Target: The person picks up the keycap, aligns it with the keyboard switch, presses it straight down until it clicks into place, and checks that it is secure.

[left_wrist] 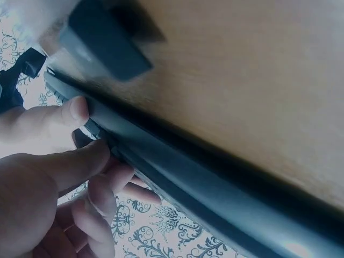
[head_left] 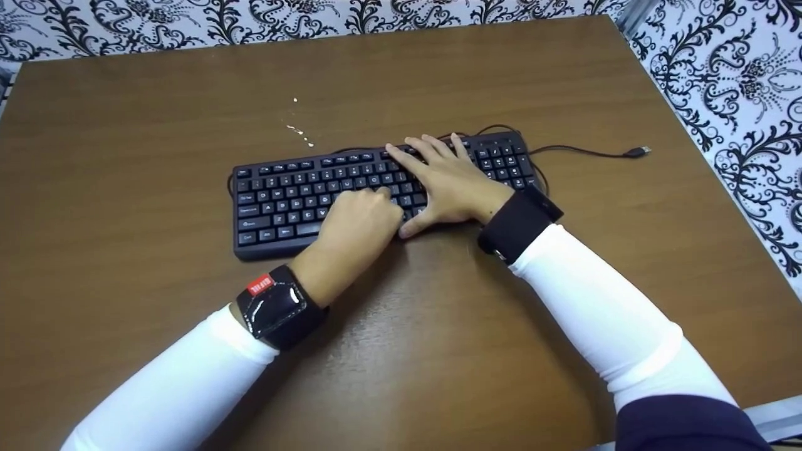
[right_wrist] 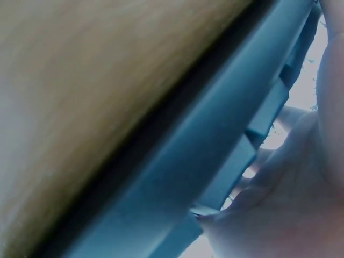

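A black keyboard lies slightly slanted on the brown table. My right hand rests on its right part with fingers spread over the keys and the thumb near the front edge. Curled at the front middle is my left hand, beside the right thumb. In the left wrist view, thumb and fingers of the left hand come together at the keys, just behind the keyboard's front edge. Whether they pinch a key or something small is hidden. The right wrist view shows the right palm close over the keys.
Behind the keyboard runs its black cable, ending in a USB plug at the right. Small white bits lie on the table beyond the keyboard. Black-and-white patterned wallpaper borders the table's far and right sides. Both wrists wear black bands.
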The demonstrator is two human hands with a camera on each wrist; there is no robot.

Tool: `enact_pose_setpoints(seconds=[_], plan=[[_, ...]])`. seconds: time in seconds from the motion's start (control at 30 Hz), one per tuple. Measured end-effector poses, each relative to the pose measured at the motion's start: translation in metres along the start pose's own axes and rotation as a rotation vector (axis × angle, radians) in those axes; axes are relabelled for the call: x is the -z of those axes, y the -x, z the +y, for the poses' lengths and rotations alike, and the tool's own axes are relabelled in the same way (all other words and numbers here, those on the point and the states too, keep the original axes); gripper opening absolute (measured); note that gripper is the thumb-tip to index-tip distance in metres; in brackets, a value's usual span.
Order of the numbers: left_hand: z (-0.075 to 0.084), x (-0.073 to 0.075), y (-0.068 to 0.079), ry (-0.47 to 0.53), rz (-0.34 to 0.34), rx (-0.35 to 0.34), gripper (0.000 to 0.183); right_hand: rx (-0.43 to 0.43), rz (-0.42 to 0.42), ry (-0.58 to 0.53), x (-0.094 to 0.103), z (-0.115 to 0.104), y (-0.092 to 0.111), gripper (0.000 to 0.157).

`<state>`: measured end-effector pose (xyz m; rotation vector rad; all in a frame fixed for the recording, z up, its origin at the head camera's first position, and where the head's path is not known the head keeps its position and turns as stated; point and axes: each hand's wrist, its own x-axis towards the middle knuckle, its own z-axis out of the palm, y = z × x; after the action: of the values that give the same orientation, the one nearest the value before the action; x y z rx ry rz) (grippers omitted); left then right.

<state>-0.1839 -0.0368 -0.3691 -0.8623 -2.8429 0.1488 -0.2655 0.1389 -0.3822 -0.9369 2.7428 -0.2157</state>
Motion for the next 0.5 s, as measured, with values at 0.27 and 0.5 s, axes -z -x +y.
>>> enact_pose_setpoints(seconds=[0.27,0.5], plan=[[-0.0016,-0.0016,0.0011,-0.002,0.000,-0.001,0.017,0.000,0.008,-0.001,0.0016,-0.0006,0.0002,0.132],[-0.0033,-0.0013,0.0017,-0.005,-0.028,-0.002,0.016,0.002,0.003,0.001,0.0007,-0.0008,-0.0003,0.133]])
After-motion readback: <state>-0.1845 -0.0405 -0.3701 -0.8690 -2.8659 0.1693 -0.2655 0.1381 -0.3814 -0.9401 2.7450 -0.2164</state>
